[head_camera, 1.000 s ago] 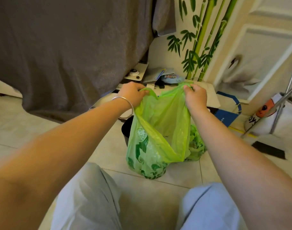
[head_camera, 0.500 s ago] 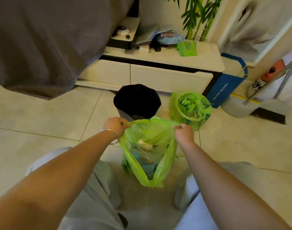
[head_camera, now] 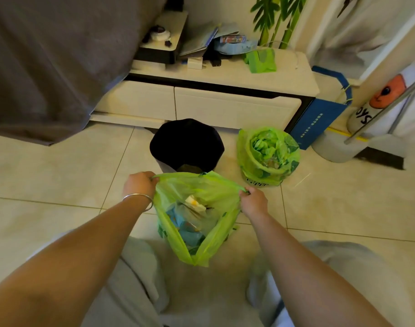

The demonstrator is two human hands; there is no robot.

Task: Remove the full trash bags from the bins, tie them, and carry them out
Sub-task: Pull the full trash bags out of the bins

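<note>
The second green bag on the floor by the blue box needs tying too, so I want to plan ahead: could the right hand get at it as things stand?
Probably not yet. The right hand grips the rim of the open bag. The floor up to the second bag looks free, so it could reach once it lets go.

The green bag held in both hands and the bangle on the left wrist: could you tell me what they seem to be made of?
Green bag: thin, translucent plastic film; the contents show through and it creases. Bangle: probably polished metal, silvery with a bright glint.
</note>
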